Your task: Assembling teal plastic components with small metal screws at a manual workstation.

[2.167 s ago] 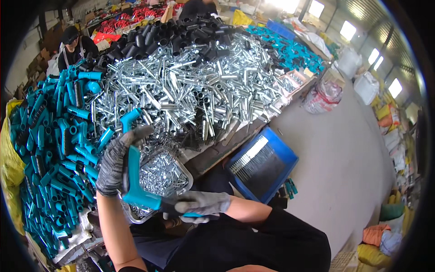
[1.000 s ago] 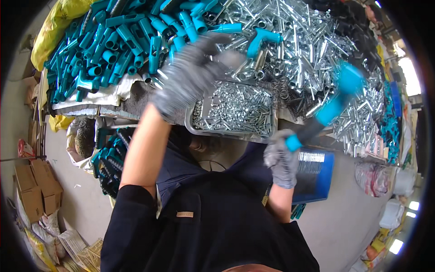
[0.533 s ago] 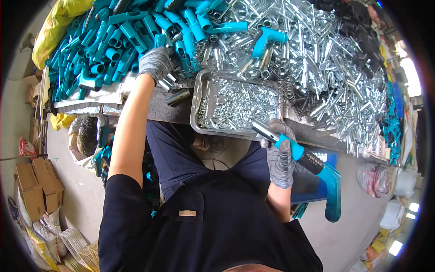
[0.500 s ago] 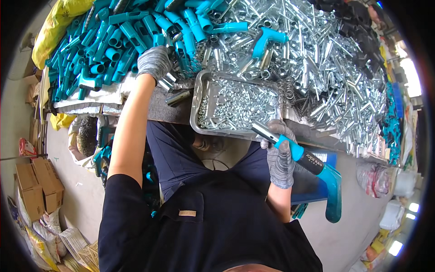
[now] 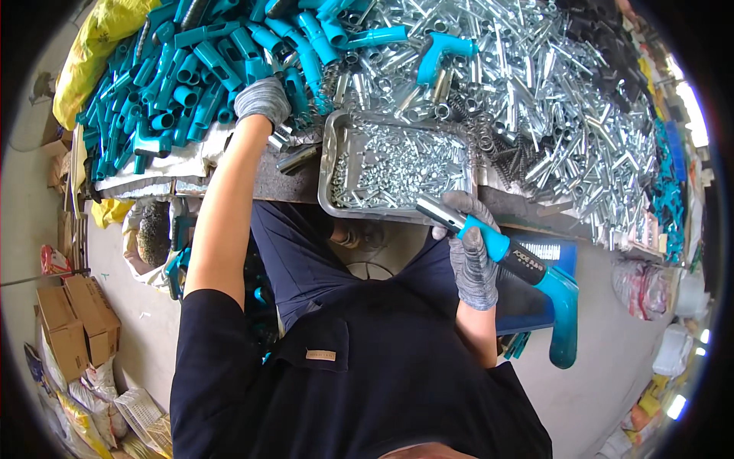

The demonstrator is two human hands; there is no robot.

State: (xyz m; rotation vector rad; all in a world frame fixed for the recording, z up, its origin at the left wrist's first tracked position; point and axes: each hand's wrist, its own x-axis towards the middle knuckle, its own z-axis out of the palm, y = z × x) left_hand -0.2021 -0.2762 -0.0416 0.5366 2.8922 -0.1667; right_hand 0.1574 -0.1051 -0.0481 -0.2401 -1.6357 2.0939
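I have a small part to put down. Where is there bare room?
The bench edge is bare in front of the tube, between the left forearm and the tray. The floor is bare right of the blue crate, beyond the tool in the right hand. Crowded: the teal heap by the left hand and the metal heap behind the tray.

On the table's [image 5: 264,182] left side, the gloved left hand [image 5: 261,103] is reaching to a heap of teal handles [image 5: 164,88], its fingertips hiding from view. At mid near edge, a tray [image 5: 329,172] is holding small metal pieces [image 5: 405,168]. Just off that edge, the gloved right hand [image 5: 474,260] is gripping a teal-and-black handle [image 5: 522,262], its metal tube [image 5: 441,213] pointing toward the tray! Silvery tubes [image 5: 550,84] are covering the table's right side.
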